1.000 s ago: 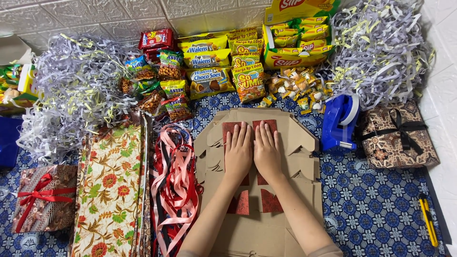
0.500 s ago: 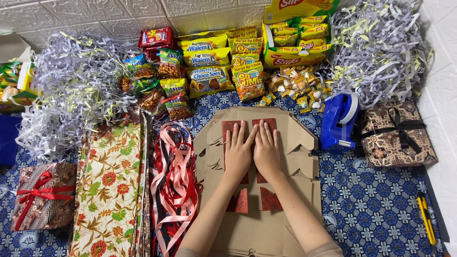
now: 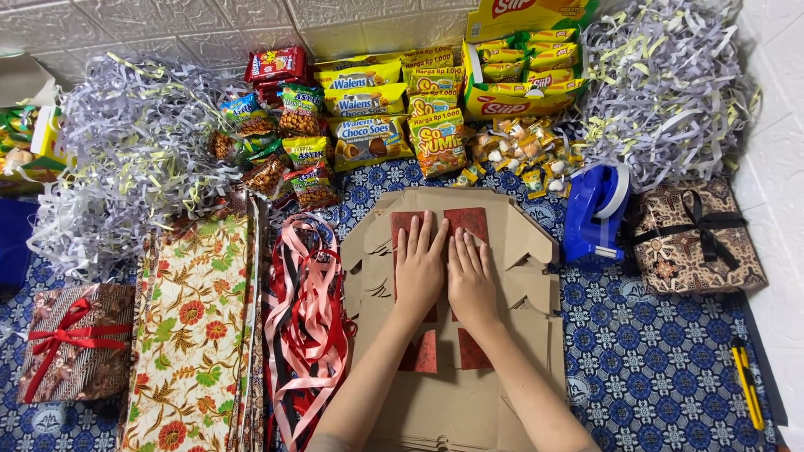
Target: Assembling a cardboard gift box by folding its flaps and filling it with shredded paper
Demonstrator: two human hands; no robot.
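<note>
Left hand (image 3: 419,268) and right hand (image 3: 471,280) lie side by side, palms down, fingers open and flat, gripping nothing, on a flattened brown cardboard box with red patches (image 3: 511,335). Box sits centre on blue patterned cloth (image 3: 662,368), between a tangle of pink, red and black ribbons (image 3: 306,326) and a blue tape dispenser (image 3: 595,213).

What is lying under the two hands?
Under the left hand and right hand lies flat brown cardboard with red panels. The part beneath the palms is covered.

left hand (image 3: 419,272) and right hand (image 3: 471,280) barely shifted, a touch nearer (flat on cardboard (image 3: 519,251))
</note>
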